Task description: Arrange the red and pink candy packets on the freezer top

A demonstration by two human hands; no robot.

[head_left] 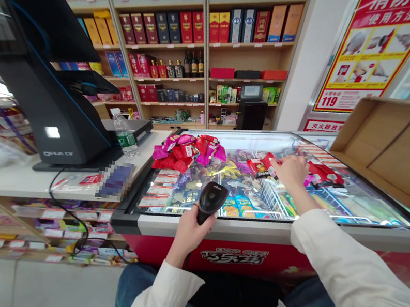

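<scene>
My left hand (pixel 191 232) is wrapped round the grip of a black barcode scanner (pixel 213 197) in front of the chest freezer. Over the freezer's glass top, my right hand (pixel 293 172) pinches the edge of a red snack packet (pixel 269 162). The packet lies low against the glass. Left of it sits a heap of red and pink packets (pixel 189 153). More red packets (pixel 325 176) lie just right of my right hand, partly hidden by it.
An open cardboard box (pixel 398 149) stands on the freezer's right end. On the counter at left are a black register (pixel 58 113), a plastic bottle (pixel 124 135) and a blurred blue item (pixel 116 180). A cable (pixel 71 215) hangs off the counter. Shelves of boxes stand behind.
</scene>
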